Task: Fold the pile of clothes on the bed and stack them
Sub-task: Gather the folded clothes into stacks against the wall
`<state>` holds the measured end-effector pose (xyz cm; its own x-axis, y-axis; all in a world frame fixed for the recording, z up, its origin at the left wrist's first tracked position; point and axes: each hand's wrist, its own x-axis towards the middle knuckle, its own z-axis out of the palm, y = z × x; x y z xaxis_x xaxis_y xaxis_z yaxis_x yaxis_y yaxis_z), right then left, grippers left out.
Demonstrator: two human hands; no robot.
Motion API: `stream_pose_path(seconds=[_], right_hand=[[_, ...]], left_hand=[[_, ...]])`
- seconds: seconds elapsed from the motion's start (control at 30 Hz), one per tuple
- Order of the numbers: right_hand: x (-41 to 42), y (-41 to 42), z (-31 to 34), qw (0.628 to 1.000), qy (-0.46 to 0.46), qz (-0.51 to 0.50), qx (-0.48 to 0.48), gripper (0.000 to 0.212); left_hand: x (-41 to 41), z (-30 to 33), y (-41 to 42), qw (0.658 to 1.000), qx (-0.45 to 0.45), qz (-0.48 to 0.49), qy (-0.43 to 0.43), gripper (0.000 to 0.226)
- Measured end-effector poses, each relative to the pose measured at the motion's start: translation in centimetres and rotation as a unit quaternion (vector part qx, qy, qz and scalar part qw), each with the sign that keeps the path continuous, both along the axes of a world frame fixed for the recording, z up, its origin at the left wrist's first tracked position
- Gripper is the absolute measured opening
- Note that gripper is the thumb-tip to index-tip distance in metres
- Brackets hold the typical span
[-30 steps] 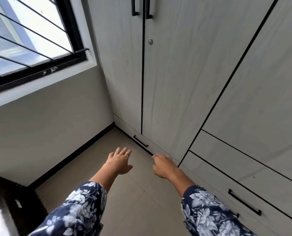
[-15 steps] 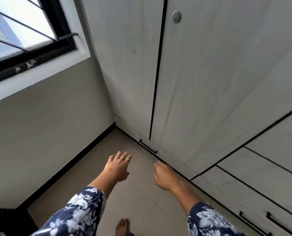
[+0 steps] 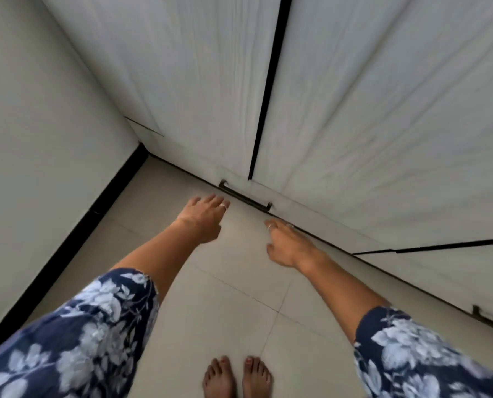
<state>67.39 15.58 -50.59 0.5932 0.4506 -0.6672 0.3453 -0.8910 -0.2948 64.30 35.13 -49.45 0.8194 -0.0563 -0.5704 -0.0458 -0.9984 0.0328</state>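
Pile of clothes and bed not showing here. Left hand [image 3: 203,218] and right hand [image 3: 288,244] reaching out, fingers loose, holding nothing. Person standing barefoot on pale tiled floor [image 3: 239,297], facing tall white wardrobe doors [image 3: 368,110], maybe getting ready.

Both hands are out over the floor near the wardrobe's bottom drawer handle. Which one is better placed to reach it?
Left, probably. The left hand hangs open with its fingertips just short of the black drawer handle. The right hand, also open, sits lower and further off.
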Motion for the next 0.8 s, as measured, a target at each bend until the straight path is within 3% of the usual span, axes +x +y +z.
stream_pose_path(seconds=[0.37, 0.6, 0.8], right_hand=[[5.6, 3.0, -12.7, 1.0, -0.009, -0.029, 0.007, 0.076], [7.0, 4.4, -16.0, 0.998, -0.005, -0.055, 0.001, 0.073], [6.0, 5.0, -16.6, 0.994, -0.061, -0.094, 0.014, 0.073]], left_hand=[[5.9, -13.8, -0.9, 0.999, -0.026, -0.037, -0.028, 0.068], [7.4, -17.6, -0.9, 1.0, -0.003, -0.017, -0.022, 0.081], [7.1, -18.5, -1.9, 0.998, -0.014, 0.032, -0.047, 0.085]])
